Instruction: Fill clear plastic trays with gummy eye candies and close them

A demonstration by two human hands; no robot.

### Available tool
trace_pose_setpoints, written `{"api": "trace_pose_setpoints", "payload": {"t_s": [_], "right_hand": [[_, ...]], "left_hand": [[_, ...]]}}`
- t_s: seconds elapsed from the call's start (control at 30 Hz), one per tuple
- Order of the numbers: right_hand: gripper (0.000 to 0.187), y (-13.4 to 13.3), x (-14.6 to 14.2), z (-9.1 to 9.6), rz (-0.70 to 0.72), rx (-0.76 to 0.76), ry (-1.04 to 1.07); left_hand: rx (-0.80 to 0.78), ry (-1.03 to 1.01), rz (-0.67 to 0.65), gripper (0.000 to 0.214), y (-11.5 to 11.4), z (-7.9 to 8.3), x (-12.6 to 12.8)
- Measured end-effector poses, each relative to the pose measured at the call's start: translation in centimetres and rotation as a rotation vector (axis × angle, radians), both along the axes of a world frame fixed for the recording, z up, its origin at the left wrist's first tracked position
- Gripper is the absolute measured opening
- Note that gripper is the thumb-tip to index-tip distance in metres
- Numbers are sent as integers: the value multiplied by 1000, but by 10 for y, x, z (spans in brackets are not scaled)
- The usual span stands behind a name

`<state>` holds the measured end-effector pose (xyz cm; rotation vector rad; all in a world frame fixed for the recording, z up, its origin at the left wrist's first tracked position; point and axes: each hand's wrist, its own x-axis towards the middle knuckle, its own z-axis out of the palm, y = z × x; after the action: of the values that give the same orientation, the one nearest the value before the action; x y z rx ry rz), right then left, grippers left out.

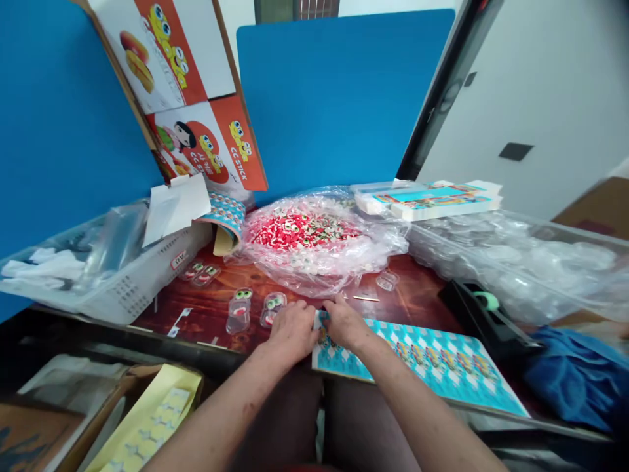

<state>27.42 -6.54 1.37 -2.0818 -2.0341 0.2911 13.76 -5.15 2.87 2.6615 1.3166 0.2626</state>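
A blue sticker sheet (422,354) with rows of repeated cartoon prints lies along the table's front edge. My right hand (344,322) is over its left end, thumb and fingers pinched at the upper corner. Beside that edge rests my left hand (293,331), its fingers bent and held together; whatever they hold is hidden. Just left of it sits a small clear plastic case (272,309) with an eye-and-mouth piece inside. Another clear case (239,311) with green eyes lies further left. Behind both hands spreads a clear plastic bag (314,262) filled with red, white and green pieces.
A white basket (132,288) of plastic film stands left, near a rolled printed sheet (226,216). At right are a clear bin (521,255) of plastic shells, a black tape dispenser (484,314) and a blue cloth (574,373). A yellow sheet (147,419) sits in a box below.
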Motion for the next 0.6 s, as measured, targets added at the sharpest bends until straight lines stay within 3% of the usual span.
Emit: {"api": "trace_pose_setpoints", "payload": {"t_s": [0.2,0.43,0.53,0.6], "right_hand": [[22,-5,8,-18,31,101,75],[21,-29,17,-33,154,206,134],[16,-55,31,-25,286,350,205],[10,-75,43,-10,224,457,296]], "left_hand": [[-132,-34,-94,74,-3,-18,-6],[-358,-105,-157,85,4,-31,-13],[-455,-106,-207,100,7,-33,-17],[-510,-116,-260,108,8,-34,-20]]}}
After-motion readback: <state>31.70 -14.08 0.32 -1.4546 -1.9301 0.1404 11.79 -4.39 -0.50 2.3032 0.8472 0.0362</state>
